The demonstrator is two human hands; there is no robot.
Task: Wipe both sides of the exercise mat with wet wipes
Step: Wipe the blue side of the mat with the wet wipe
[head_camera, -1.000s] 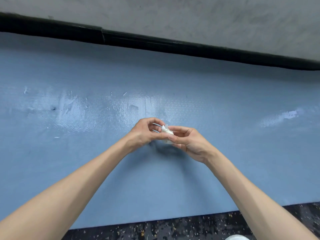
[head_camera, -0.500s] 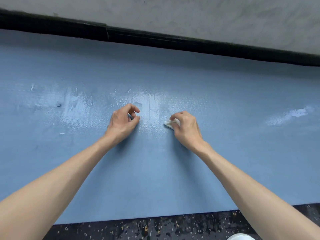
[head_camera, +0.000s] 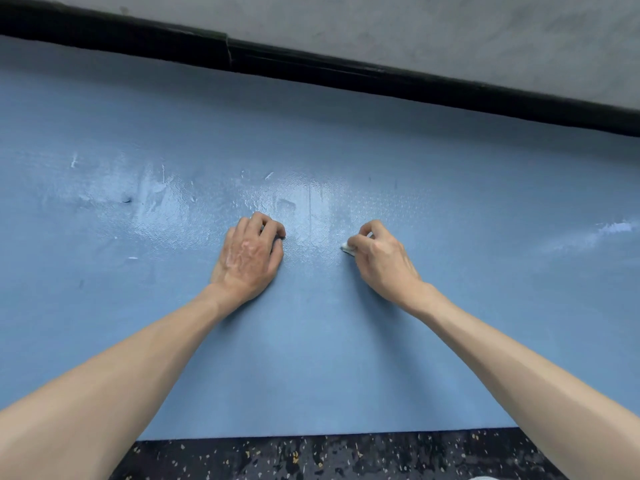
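Right hand [head_camera: 384, 261] pinched balled wet wipe [head_camera: 347, 248] against blue exercise mat [head_camera: 311, 358]; left hand [head_camera: 249, 261] rested nearby, curled up, holding nothing visible.

Dark speckled floor [head_camera: 311, 459] carries blue exercise mat [head_camera: 311, 358], spread flat, far edge along black baseboard [head_camera: 311, 69].

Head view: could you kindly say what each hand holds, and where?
The right hand pinches the wadded wet wipe by its right side; whether the curled left hand holds anything cannot be told.
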